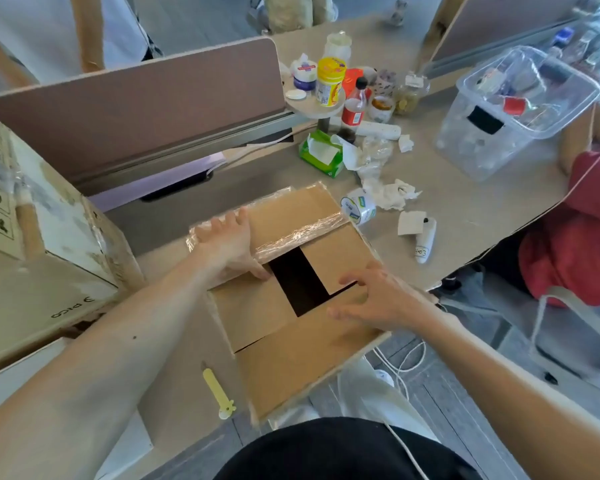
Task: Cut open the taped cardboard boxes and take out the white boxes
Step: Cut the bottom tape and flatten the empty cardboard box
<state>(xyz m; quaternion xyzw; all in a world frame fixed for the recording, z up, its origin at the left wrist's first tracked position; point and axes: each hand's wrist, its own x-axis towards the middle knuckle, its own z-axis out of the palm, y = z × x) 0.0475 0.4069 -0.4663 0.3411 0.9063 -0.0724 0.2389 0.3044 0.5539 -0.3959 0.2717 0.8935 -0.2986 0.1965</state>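
Observation:
A brown cardboard box [302,348] lies on the desk in front of me, its top flaps partly folded with a dark gap in the middle. A strip of clear tape crosses its far flap. My left hand [227,245] lies flat on the far left flap, fingers straight, thumb at the gap's edge. My right hand [378,299] presses with spread fingers on the near right flap beside the gap. A yellow box cutter [218,393] lies on the desk to the left of the box. A white box marked PICO [39,285] sits at the left under another taped box [32,209].
A tape roll [358,205], crumpled tissues [390,194], a white marker-like item [425,242], a green tissue pack [321,154], bottles and jars [329,81] and a clear plastic bin [513,109] crowd the far desk. A person in red [575,230] sits at the right. White cables hang below the desk edge.

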